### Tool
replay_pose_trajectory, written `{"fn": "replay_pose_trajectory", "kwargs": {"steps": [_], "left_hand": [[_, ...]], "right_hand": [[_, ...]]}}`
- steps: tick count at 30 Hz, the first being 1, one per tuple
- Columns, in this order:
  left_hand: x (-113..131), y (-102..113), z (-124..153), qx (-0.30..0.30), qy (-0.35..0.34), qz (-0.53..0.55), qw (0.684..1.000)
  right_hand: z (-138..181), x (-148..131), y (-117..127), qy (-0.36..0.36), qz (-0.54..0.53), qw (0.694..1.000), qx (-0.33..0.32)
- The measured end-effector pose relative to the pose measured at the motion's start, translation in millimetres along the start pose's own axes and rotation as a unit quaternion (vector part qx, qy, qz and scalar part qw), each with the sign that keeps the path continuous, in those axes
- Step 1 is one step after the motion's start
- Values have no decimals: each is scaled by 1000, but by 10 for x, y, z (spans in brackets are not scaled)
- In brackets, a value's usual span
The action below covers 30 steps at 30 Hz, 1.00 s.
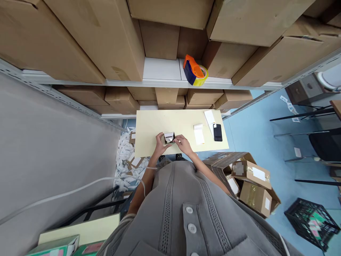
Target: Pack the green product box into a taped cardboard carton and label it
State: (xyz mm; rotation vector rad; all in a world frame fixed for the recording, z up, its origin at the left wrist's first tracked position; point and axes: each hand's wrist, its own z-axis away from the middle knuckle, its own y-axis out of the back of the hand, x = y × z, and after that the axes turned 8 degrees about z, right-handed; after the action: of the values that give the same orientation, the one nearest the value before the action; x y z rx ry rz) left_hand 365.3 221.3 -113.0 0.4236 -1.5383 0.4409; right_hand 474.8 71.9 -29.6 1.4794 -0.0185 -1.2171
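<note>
On the pale yellow table (151, 124) both my hands meet over a small white and black object (169, 137), perhaps a little box; it is too small to name surely. My left hand (160, 144) curls around its left side. From the right, my right hand (183, 143) closes its fingers on it. A stack of white labels (198, 133), a second white slip (209, 116) and a black phone (217, 132) lie to the right on the table.
An orange and blue tape dispenser (195, 70) sits on the shelf among large cardboard boxes (106, 35). Open cartons (250, 181) stand on the blue floor at right, beside a black crate (310, 222). White paper scraps (125, 156) litter the floor left of the table.
</note>
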Motion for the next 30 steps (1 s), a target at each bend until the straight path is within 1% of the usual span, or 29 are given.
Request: {"fn": "replay_pose_trajectory", "kwargs": {"steps": [2, 4, 6, 8, 11, 14, 17, 20, 22, 24, 26, 30], "left_hand": [[206, 39, 52, 4, -19, -31, 999], [379, 61, 79, -1, -22, -74, 997], [491, 69, 85, -20, -13, -119, 993], [536, 72, 83, -41, -6, -151, 988], [532, 75, 83, -55, -3, -170, 984], [520, 72, 73, -59, -11, -157, 986], [522, 53, 34, -79, -13, -141, 987], [500, 25, -27, -98, 10, -143, 985], [463, 13, -68, -95, 22, -153, 983], [422, 11, -104, -90, 33, -165, 982], [396, 18, -131, -89, 44, -169, 981], [426, 37, -154, -101, 56, -160, 980]], "right_hand": [[-22, -26, 15, -15, 19, 1000, -6], [-51, -51, 29, -34, 50, 998, -11], [-77, -77, 40, -39, 80, 996, -19], [-91, -101, 50, -31, 92, 995, -27], [-88, -136, 68, -15, 93, 995, -28], [-83, -180, 84, -14, 111, 993, -27], [-103, -255, 76, -27, 153, 987, -32], [-158, -364, 30, -41, 207, 977, -27], [-215, -444, -18, -52, 233, 971, -26], [-290, -517, -71, -68, 248, 966, -36], [-379, -575, -122, -97, 257, 960, -60], [-556, -640, -204, -162, 265, 945, -104]]}}
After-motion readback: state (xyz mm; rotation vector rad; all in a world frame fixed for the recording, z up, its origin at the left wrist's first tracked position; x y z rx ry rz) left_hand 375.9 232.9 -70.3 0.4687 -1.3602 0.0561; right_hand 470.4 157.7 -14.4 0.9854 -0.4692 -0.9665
